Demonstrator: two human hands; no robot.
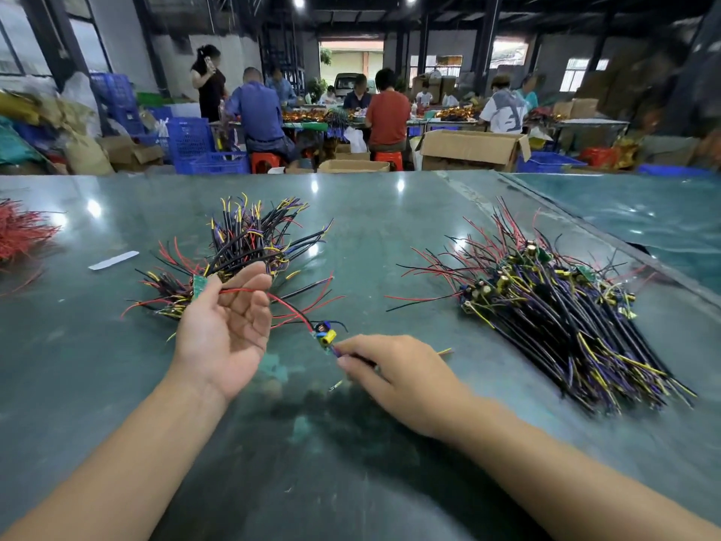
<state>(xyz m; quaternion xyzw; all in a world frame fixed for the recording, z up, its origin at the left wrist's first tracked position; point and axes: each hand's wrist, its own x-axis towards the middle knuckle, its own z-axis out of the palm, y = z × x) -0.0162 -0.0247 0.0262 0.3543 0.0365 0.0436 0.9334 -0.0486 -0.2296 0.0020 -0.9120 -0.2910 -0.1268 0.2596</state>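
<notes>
A small circuit board with a yellow capacitor (326, 337) hangs just above the green table (390, 228) between my hands. My right hand (394, 378) pinches the purple and black leads just below that board. Its red wire (288, 306) runs up and left across the fingers of my left hand (226, 329), which is palm up with relaxed, nearly straight fingers. Right behind my left hand lies a loose pile of wired boards (249, 247), and a green board (199, 286) shows beside the thumb. Whether the thumb touches it is unclear.
A larger pile of wired boards (565, 306) lies on the right of the table. A heap of red wires (19, 232) sits at the left edge, and a white strip (113, 260) lies near it. Beyond the table, several seated people work among cardboard boxes (472, 150) and blue crates (191, 142).
</notes>
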